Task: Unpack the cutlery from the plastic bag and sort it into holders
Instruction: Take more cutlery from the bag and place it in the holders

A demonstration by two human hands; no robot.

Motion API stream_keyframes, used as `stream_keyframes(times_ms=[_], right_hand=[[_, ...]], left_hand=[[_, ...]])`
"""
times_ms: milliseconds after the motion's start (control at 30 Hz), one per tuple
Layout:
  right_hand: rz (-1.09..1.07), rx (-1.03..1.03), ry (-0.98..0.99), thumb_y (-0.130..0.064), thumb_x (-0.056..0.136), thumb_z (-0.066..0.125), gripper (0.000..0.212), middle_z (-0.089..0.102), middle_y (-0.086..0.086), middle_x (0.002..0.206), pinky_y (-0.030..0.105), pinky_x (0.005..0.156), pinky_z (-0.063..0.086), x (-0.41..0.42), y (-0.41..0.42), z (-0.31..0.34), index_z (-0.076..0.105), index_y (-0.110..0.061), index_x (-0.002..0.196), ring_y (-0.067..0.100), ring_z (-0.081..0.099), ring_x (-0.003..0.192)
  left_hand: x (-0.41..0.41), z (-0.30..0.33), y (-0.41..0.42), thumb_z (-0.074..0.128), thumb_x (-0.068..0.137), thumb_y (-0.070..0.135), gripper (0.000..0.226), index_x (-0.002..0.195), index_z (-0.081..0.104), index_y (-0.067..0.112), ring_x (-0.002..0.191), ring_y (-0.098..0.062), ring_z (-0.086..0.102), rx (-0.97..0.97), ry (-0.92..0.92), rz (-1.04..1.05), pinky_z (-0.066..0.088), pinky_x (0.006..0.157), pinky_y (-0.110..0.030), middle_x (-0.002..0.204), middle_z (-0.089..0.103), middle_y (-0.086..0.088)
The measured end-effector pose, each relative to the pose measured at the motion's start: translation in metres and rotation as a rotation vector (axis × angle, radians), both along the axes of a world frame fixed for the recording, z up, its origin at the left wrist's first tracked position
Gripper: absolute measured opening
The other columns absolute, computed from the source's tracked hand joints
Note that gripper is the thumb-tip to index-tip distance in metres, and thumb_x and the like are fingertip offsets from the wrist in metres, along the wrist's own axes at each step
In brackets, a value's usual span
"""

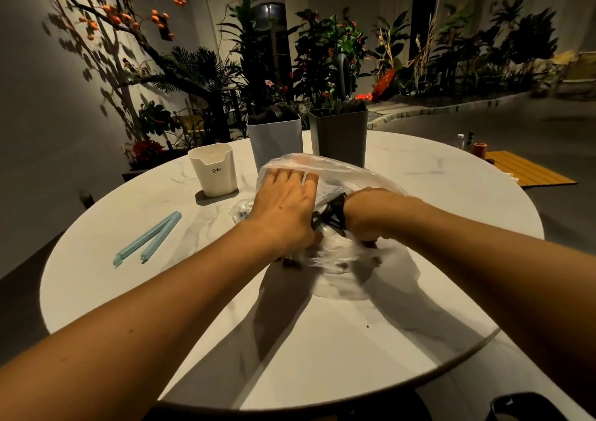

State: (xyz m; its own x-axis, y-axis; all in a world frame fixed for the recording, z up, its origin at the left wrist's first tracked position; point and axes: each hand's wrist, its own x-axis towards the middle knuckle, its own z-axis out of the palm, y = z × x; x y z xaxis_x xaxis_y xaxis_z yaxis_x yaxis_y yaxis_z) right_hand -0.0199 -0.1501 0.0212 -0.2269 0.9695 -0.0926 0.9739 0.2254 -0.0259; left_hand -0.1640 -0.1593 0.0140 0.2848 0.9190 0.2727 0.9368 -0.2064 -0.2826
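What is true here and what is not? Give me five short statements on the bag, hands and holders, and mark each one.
1. The left hand lies with straight fingers on the plastic bag. True.
2. The white holder stands to the right of the dark grey holder. False: it stands at the left, and the light grey holder is between them.
3. The blue sealing clip lies open on the table, left of the bag. True.
4. The right hand rests idle on the table edge. False: it is at the bag, fingers hidden.
5. The bag lies flat and empty. False: dark cutlery shows through it.
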Motion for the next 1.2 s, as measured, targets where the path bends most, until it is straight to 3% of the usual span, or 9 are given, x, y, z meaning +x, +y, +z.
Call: stream_keyframes(times_ms=[167,267,533,600,700,833,900,1067,1200], right_hand=[[-0.132,-0.197,0.396,-0.009,0.101,0.047,0.016,0.054,0.008,0.079,0.025,0.068,0.048,0.008,0.006,0.013,0.06,0.0,0.105,0.014,0.049,0.063],[-0.212,-0.343,0.603,-0.009,0.103,0.043,0.021,0.052,0.012,0.085,0.021,0.055,0.042,0.015,0.002,0.016,0.062,0.001,0.106,0.013,0.045,0.059],[-0.14,-0.591,0.658,-0.02,0.106,0.042,0.024,0.052,0.012,0.087,0.017,0.042,0.035,0.035,-0.031,0.025,0.058,-0.003,0.108,0.009,0.039,0.054],[-0.085,-0.611,0.664,-0.021,0.106,0.043,0.027,0.054,0.011,0.088,0.017,0.043,0.036,0.044,-0.039,0.031,0.06,-0.001,0.114,0.009,0.04,0.053],[0.005,-0.634,0.691,-0.021,0.105,0.044,0.027,0.057,0.008,0.081,0.019,0.045,0.037,0.057,-0.054,0.04,0.064,-0.003,0.112,0.009,0.042,0.054],[0.074,-0.679,0.739,-0.022,0.105,0.044,0.026,0.057,0.008,0.083,0.02,0.049,0.036,0.066,-0.067,0.047,0.065,-0.006,0.11,0.011,0.045,0.059],[0.098,-0.706,0.759,-0.023,0.105,0.044,0.027,0.059,0.007,0.081,0.02,0.049,0.035,0.071,-0.07,0.051,0.065,-0.006,0.11,0.011,0.045,0.06],[0.162,-0.848,0.839,-0.027,0.096,0.051,0.027,0.054,0.005,0.075,0.019,0.047,0.029,0.086,-0.071,0.062,0.063,-0.006,0.109,0.012,0.038,0.06],[0.203,-0.87,1.01,-0.027,0.095,0.051,0.024,0.048,0.004,0.072,0.018,0.046,0.027,0.09,-0.061,0.068,0.061,-0.007,0.105,0.011,0.035,0.058]], left_hand=[[0.001,0.003,-0.008,0.065,0.083,0.061,0.105,0.158,0.009,0.013,0.147,-0.033,0.02,0.011,0.073,0.006,0.009,0.125,-0.046,0.161,0.022,-0.013],[0.003,0.005,-0.014,0.066,0.08,0.064,0.11,0.158,0.006,0.014,0.148,-0.034,0.019,0.02,0.125,0.024,0.009,0.125,-0.047,0.162,0.02,-0.014],[0.007,0.018,-0.034,0.079,0.075,0.057,0.11,0.155,0.015,0.016,0.148,-0.031,0.019,-0.083,-0.036,-0.064,0.016,0.123,-0.042,0.16,0.023,-0.01],[0.005,0.022,-0.041,0.081,0.08,0.037,0.094,0.152,0.023,0.017,0.141,-0.028,0.031,-0.111,-0.193,-0.092,0.03,0.117,-0.04,0.155,0.032,-0.009],[0.001,0.028,-0.048,0.058,0.09,0.005,0.049,0.136,0.05,0.019,0.121,-0.023,0.051,-0.025,-0.555,-0.15,0.049,0.1,-0.04,0.142,0.051,-0.005],[-0.01,0.044,-0.052,0.038,0.083,0.016,0.027,0.095,0.062,0.013,0.091,-0.021,0.061,0.341,-1.098,-0.245,0.053,0.076,-0.032,0.095,0.066,-0.007],[-0.021,0.055,-0.047,0.039,0.085,0.026,0.027,0.097,0.06,0.014,0.094,-0.022,0.059,0.447,-1.238,-0.191,0.05,0.078,-0.033,0.098,0.064,-0.007],[-0.037,0.057,-0.035,0.02,0.102,0.062,0.069,0.14,0.048,0.013,0.124,-0.03,0.055,-0.16,-1.698,-0.101,0.034,0.113,-0.047,0.122,0.066,-0.014],[-0.031,0.053,-0.039,0.012,0.094,0.077,0.09,0.15,0.039,0.012,0.115,-0.039,0.064,-0.481,-1.961,-0.131,0.045,0.106,-0.054,0.119,0.066,-0.025]])
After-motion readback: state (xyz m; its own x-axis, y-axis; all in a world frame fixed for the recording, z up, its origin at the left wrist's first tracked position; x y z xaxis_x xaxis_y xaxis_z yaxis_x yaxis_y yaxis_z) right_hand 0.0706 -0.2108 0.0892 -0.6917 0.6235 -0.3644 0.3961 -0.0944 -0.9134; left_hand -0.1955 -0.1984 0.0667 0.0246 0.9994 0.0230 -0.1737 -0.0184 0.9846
